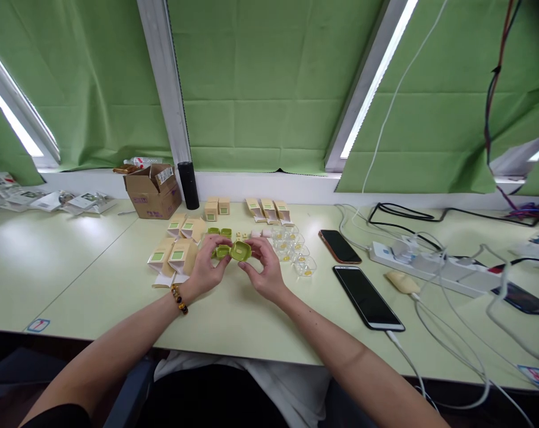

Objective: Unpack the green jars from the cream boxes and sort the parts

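Note:
Between my hands is a small square green plastic container (pixel 241 251), tipped so its hollow inside faces me. My right hand (pixel 265 268) pinches its right side between thumb and fingers. The fingers of my left hand (pixel 208 266) are closed at its left edge. More green containers (pixel 226 232) sit on the table just behind, partly covered by my left hand. Clear plastic containers (pixel 305 267) with yellow spots stand in rows right of my right hand. Left of my left hand are several opened kraft boxes (pixel 183 257) with green labels. Tiny yellowish pieces (pixel 244 236) lie beyond the held container.
Farther back stand small closed boxes (pixel 211 210), more opened boxes (pixel 269 210), a black cylinder (pixel 188 185) and a cardboard carton (pixel 151 196). On the right lie two phones (pixel 368 297), a power strip (pixel 429 268) and tangled cables. Plastic packets (pixel 84 202) lie far left.

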Tool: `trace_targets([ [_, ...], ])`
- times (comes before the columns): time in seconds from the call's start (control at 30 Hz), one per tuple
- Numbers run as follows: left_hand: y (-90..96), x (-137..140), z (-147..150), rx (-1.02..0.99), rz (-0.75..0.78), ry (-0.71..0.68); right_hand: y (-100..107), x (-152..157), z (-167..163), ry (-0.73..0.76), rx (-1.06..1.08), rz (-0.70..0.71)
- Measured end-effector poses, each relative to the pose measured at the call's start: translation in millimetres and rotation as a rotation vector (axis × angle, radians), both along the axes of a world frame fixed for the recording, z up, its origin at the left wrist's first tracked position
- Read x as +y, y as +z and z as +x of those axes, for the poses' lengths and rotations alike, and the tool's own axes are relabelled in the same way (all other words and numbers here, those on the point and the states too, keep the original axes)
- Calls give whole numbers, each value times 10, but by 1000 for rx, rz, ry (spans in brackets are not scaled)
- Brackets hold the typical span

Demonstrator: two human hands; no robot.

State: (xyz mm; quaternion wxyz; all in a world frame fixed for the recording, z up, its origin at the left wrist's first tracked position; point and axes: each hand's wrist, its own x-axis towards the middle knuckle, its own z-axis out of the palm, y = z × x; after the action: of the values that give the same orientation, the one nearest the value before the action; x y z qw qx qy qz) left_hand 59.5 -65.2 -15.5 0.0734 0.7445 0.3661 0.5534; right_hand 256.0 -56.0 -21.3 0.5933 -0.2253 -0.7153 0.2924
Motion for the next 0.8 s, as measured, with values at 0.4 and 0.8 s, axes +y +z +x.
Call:
trace_targets([
  [0.4,11,-86,-3,89,107,-30,-35,14,-3,20,62,-101],
  [0.8,65,-85,30,235,294,127,-18,112,-56,238,234,-602],
])
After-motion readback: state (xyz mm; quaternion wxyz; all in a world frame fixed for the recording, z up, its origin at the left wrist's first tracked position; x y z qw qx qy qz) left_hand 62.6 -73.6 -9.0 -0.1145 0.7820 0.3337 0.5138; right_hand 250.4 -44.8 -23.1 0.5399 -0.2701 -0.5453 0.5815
